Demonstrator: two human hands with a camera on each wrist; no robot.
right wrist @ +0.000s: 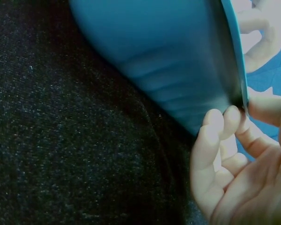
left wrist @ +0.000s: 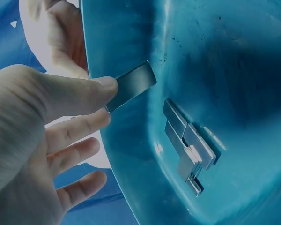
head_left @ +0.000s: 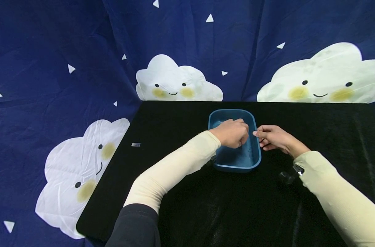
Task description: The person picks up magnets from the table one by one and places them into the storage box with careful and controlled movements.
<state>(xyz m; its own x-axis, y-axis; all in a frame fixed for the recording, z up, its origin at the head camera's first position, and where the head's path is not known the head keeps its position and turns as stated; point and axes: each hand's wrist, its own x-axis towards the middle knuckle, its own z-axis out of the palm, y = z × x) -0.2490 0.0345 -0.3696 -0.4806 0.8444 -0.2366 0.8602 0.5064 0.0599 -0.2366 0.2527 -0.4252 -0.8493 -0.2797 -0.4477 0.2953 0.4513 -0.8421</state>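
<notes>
My left hand (head_left: 232, 133) is over the blue plastic tub (head_left: 238, 168). In the left wrist view, its thumb and index finger pinch a small flat rectangular metal piece (left wrist: 135, 84), while the other fingers are spread. Several similar shiny metal pieces (left wrist: 196, 145) lie bunched together on the tub floor near the wall. With thumb inside and fingers outside, my right hand (head_left: 275, 139) grips the tub's right rim (right wrist: 239, 51). A single small silvery piece (head_left: 136, 144) lies on the black table to the left of the tub.
The table (head_left: 187, 219) has a black cloth-like surface. Behind it and along its left edge hangs a dark blue curtain (head_left: 187, 31) with white clouds and triangles. A small dark device (head_left: 298, 169) sits at my right wrist.
</notes>
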